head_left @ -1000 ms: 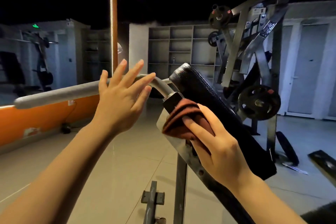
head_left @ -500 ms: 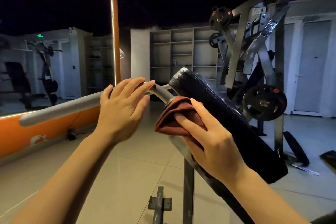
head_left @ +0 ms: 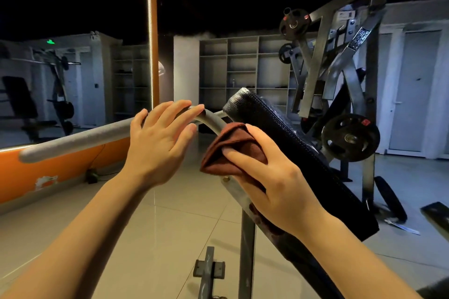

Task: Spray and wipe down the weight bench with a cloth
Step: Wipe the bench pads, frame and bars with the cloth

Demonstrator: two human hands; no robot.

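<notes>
The weight bench has a black padded backrest [head_left: 286, 143] tilted up to the left on a grey metal frame [head_left: 246, 233]. A curved grey bar [head_left: 80, 139] runs left from its top. My right hand [head_left: 272, 179] holds a folded reddish-brown cloth [head_left: 228, 150] against the frame just under the pad's upper end. Over the bend of the bar my left hand [head_left: 160, 143] lies with loosely spread fingers, its fingertips resting on the metal. No spray bottle is in view.
A large orange-framed mirror [head_left: 73, 60] fills the left wall. Behind the bench stands a plate-loaded machine with black weight plates [head_left: 349, 137]. Grey shelving [head_left: 243, 65] lines the back wall. Tiled floor [head_left: 150, 226] lies below, with the bench's foot bracket [head_left: 209, 269].
My left hand has come down from above the bar until its fingertips rest on the bend. My right hand has slid the cloth slightly up the frame.
</notes>
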